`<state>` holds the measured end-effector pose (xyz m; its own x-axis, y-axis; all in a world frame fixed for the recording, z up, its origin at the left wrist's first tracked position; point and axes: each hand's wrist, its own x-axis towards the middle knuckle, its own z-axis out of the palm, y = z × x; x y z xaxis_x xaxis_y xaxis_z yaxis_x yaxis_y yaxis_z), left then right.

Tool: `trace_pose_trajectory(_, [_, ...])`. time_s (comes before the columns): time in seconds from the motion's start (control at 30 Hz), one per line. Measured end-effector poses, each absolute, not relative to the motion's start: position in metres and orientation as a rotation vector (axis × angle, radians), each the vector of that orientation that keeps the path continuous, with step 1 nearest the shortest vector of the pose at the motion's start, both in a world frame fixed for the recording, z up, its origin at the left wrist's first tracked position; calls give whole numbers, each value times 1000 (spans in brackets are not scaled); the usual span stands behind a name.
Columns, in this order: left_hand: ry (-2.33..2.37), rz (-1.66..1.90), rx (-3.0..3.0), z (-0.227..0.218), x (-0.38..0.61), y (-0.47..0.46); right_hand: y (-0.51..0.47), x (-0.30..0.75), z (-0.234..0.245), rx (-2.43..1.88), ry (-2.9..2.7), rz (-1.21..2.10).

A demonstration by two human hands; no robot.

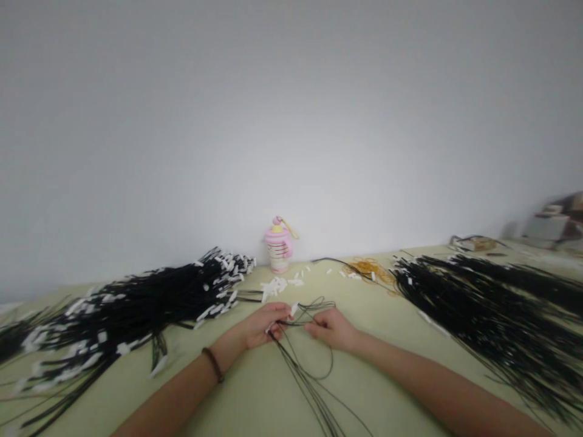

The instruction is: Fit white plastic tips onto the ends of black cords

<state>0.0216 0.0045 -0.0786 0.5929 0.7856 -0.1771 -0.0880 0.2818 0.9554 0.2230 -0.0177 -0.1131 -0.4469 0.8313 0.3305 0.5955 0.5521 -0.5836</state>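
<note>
My left hand (265, 325), with a brown bracelet (213, 364) on its wrist, is closed around thin black wires (296, 367). A white connector (294, 310) sticks out at its fingertips. The wires hang from this hand toward the near edge of the view, and one loops to the right. Just to the right, my right hand (333, 329) is curled, pinching the same wires a short way from the left fingers. Some thin wire ends rise above the right knuckles. Exactly how many strands each hand grips is hidden.
A thick pile of black wires with white connectors (159, 297) lies left. More black wire bundles (483, 315) spread right. Loose white connectors (276, 285) lie in front of a pink-and-white cup (278, 249) by the wall. Yellowish rubber bands (368, 267) lie right of it on the pale green tabletop (255, 394).
</note>
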Motion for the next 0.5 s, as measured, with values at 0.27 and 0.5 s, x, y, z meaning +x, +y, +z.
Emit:
trace_pose_trajectory(0.27, [764,661,1261,-79,21,2,-19,222,-109,-1113,-2156,575])
trace_pose_trajectory(0.5, [764,671,1295,-87,20,9,-22,220,-108,-1162,-2193,538])
